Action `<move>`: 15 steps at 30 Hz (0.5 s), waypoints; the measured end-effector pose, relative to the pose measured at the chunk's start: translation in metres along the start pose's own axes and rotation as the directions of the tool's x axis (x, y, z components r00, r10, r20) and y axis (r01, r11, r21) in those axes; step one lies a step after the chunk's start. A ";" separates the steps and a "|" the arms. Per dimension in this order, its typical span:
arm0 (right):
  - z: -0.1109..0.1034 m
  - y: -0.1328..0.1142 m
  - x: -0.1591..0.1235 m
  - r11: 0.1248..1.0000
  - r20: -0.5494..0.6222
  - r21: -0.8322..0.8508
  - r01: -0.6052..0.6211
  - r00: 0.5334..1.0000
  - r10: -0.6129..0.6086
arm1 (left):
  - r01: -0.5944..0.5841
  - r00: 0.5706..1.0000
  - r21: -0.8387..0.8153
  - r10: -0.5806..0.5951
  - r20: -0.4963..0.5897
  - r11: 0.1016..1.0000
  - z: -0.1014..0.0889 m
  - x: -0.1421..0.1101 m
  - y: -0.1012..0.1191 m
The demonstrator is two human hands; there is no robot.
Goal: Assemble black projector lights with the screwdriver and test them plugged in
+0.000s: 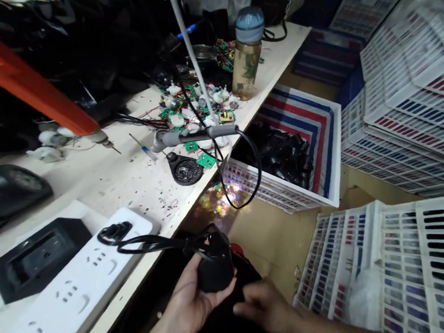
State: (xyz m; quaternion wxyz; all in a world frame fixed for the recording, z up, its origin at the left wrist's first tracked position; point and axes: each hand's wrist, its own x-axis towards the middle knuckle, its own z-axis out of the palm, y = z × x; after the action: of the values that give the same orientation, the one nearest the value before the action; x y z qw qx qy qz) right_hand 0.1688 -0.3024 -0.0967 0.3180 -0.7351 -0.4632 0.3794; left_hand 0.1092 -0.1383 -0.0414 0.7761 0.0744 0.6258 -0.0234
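My left hand [190, 299] is closed around a small black projector lamp [215, 270], held beyond the table's front edge. A black power cord [150, 240] runs from beside it to a plug [115, 232] in the white power strip [81, 287]. Patches of coloured light [224, 197] fall on the floor ahead of the lamp. Just right of the lamp, and apart from it, my right hand [263, 305] is curled into a loose fist, slightly blurred. Nothing shows in its fingers.
On the table [126, 185] lie green circuit boards [206, 160], a soldering iron [199, 133], a round black part [185, 168] and an orange electric screwdriver [31, 79]. A drink bottle [248, 55] stands behind. White crates [427, 252] line the right; one crate [335, 151] holds black parts.
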 end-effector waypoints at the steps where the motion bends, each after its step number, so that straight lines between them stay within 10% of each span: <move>1: 0.006 0.016 -0.006 0.993 0.037 0.013 -0.118 0.992 0.118 | -0.024 1.000 0.023 0.024 -0.008 0.999 0.001 0.001 0.000; 8: -0.015 0.070 -0.001 0.947 0.200 -0.105 -0.304 0.926 0.319 | -0.030 0.999 0.047 0.031 -0.032 0.998 0.002 0.005 0.001; 15: -0.034 0.082 0.023 0.930 0.407 -0.343 -0.130 0.872 0.272 | -0.013 0.998 0.077 0.018 -0.065 0.997 0.005 0.009 0.004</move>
State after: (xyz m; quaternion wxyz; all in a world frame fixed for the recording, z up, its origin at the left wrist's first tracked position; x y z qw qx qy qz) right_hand 0.2402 -0.3155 -0.1525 0.0438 -0.7125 -0.4966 0.4937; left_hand 0.1167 -0.1341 -0.0487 0.7517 0.1095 0.6492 -0.0387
